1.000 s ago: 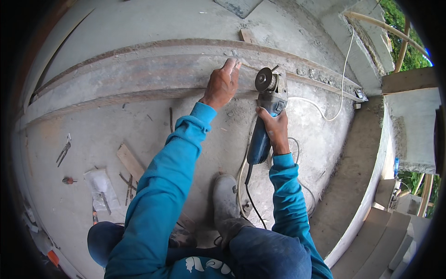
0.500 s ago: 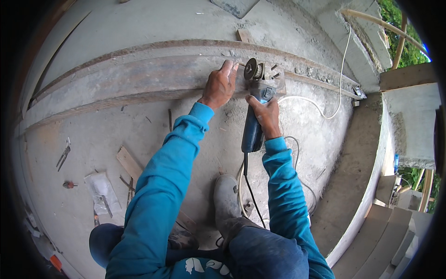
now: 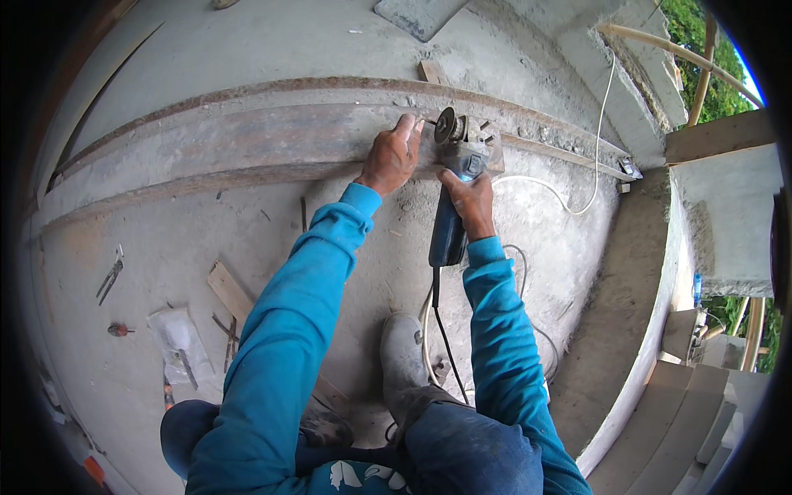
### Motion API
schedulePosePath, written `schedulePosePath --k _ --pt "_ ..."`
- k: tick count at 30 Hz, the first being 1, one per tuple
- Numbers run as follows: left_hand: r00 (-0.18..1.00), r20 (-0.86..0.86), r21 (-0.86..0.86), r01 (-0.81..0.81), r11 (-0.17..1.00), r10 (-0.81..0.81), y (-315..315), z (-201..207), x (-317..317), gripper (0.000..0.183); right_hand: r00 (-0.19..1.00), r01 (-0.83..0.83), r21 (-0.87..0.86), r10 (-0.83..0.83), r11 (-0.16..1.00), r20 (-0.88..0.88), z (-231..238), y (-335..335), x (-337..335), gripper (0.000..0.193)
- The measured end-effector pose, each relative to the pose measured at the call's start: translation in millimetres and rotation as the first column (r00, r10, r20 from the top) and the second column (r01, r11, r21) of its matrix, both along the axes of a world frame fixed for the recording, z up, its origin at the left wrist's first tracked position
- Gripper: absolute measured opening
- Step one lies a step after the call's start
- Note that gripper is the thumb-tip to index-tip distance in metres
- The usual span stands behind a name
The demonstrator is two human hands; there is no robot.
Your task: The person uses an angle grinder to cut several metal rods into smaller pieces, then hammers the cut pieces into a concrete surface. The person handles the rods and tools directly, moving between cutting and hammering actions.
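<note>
My right hand (image 3: 471, 203) is wrapped around the blue body of an angle grinder (image 3: 448, 235). The grinder's head rests at the beam, with its round disc (image 3: 446, 124) standing upright and facing left. Just left of the disc, my left hand (image 3: 391, 156) is closed in a pinch over the long beam (image 3: 247, 140). A thin, dark, rod-like piece (image 3: 429, 122) sticks out from its fingertips toward the disc; its other end is hidden by the fingers. The grinder's black cord (image 3: 437, 289) hangs down past my boot.
On the floor at left lie pliers (image 3: 110, 276), a clear plastic bag (image 3: 172, 330) and a wood offcut (image 3: 230, 290). A white cable (image 3: 569, 206) loops at right toward the concrete wall. My grey boot (image 3: 402, 351) stands beside the cord. A flat pan-like sheet (image 3: 421, 15) lies at the far side.
The view has shifted slightly. Both hands and the grinder keep nearly the same place at the beam, and the grips look the same.
</note>
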State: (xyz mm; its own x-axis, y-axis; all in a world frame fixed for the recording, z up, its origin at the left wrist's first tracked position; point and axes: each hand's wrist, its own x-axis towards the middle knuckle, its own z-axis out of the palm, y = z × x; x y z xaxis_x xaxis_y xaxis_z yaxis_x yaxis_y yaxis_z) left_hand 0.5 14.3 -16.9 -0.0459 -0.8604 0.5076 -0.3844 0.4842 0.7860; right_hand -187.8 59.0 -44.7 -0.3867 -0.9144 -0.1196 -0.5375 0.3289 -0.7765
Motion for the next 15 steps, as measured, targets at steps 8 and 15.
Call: schedulePosePath --k 8,15 --pt "0.999 -0.016 0.075 0.045 0.996 -0.044 0.5 -2.8 4.4 0.019 0.995 -0.031 -0.012 0.032 0.999 0.097 2.5 -2.4 0.1 0.066" --pt "0.998 -0.041 0.045 0.053 0.998 -0.052 -1.7 -2.2 4.5 0.022 0.998 -0.036 -0.027 0.037 0.999 0.045 10.2 -0.9 0.9 0.060"
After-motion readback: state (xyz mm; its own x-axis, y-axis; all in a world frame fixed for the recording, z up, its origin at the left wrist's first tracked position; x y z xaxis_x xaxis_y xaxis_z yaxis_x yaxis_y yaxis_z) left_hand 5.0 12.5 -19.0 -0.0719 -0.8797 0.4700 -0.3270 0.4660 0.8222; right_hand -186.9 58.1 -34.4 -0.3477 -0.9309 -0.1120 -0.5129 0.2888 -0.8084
